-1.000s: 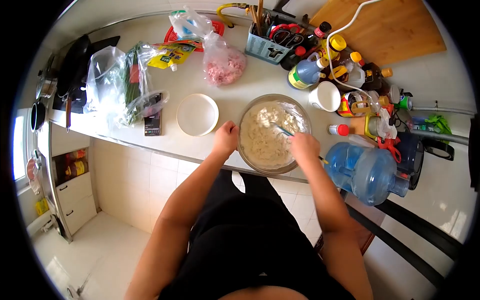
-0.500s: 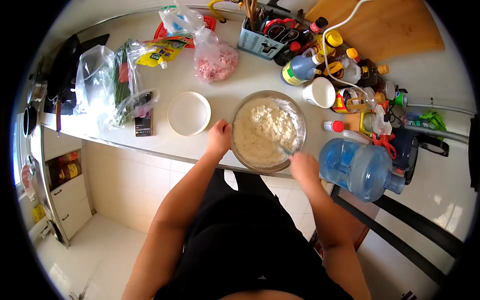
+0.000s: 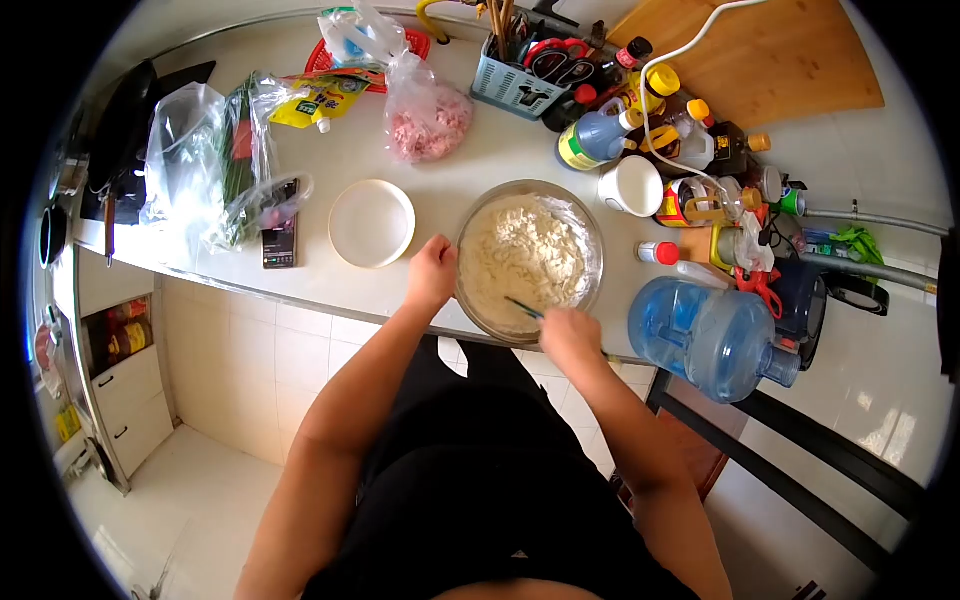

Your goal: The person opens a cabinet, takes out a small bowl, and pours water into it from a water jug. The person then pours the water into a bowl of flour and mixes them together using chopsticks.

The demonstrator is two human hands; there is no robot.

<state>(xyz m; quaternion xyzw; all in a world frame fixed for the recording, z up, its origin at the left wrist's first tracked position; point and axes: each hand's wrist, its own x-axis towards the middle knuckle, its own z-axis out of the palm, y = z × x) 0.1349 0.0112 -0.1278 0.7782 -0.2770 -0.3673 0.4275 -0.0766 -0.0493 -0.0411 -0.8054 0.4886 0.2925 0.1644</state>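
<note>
A large metal bowl (image 3: 598, 262) holding pale, lumpy flour mixture (image 3: 530, 250) stands at the counter's front edge. My right hand (image 3: 571, 335) is closed round a thin dark utensil (image 3: 524, 307), whose tip reaches into the mixture at the bowl's near side. On the bowl's left side, my left hand (image 3: 433, 271) is closed at the rim; its fingers seem to pinch the edge. Left of that hand sits a white round bowl (image 3: 372, 224), with nothing visible in it.
A bag of minced meat (image 3: 428, 125) lies behind the bowls. Further left are a phone (image 3: 280, 243) and bagged greens (image 3: 238, 170). Bottles (image 3: 590, 140), a white cup (image 3: 631, 186) and a large blue water jug (image 3: 705, 340) crowd the right side, with a utensil basket (image 3: 512, 84) at the back.
My right hand has moved left along the bowl's near side, carrying the utensil through the mixture. My left hand stays at the rim. The whole view has shifted slightly.
</note>
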